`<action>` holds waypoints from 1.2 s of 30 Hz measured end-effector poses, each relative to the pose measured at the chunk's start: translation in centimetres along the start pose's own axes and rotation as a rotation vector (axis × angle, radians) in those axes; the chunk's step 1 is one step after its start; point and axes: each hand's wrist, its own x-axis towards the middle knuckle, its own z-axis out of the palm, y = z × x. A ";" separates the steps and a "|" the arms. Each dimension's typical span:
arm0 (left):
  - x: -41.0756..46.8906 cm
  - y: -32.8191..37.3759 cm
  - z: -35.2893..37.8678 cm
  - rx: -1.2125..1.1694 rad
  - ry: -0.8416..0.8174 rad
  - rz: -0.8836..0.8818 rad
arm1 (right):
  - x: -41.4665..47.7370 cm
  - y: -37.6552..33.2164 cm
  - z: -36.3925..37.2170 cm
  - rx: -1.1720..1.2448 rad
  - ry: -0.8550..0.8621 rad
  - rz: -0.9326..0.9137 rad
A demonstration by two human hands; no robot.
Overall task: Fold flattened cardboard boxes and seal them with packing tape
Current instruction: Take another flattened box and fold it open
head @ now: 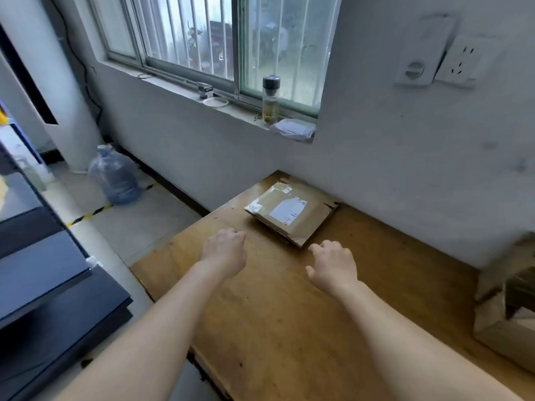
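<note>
A stack of flattened cardboard boxes (pixel 292 212) lies at the far end of the wooden table (pixel 275 314), close to the wall. The top one bears a white label and shiny old tape along its edges. My left hand (pixel 224 250) hovers over the table just left of the stack's near corner, fingers loosely curled, holding nothing. To the right of that same corner is my right hand (pixel 333 263), fingers loosely curled and holding nothing. Neither hand touches the cardboard. I see no tape roll.
An open cardboard box (pixel 509 308) stands at the table's right edge. On the window sill are a glass bottle (pixel 270 99), a crumpled white bag (pixel 292 129) and a small tape-like ring (pixel 215 102). A water jug (pixel 114 175) stands on the floor at left, beside dark shelving (pixel 43 270).
</note>
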 end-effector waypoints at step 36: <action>15.5 0.2 7.5 -1.283 -0.150 -0.259 | 8.6 1.3 6.7 1.237 0.252 0.797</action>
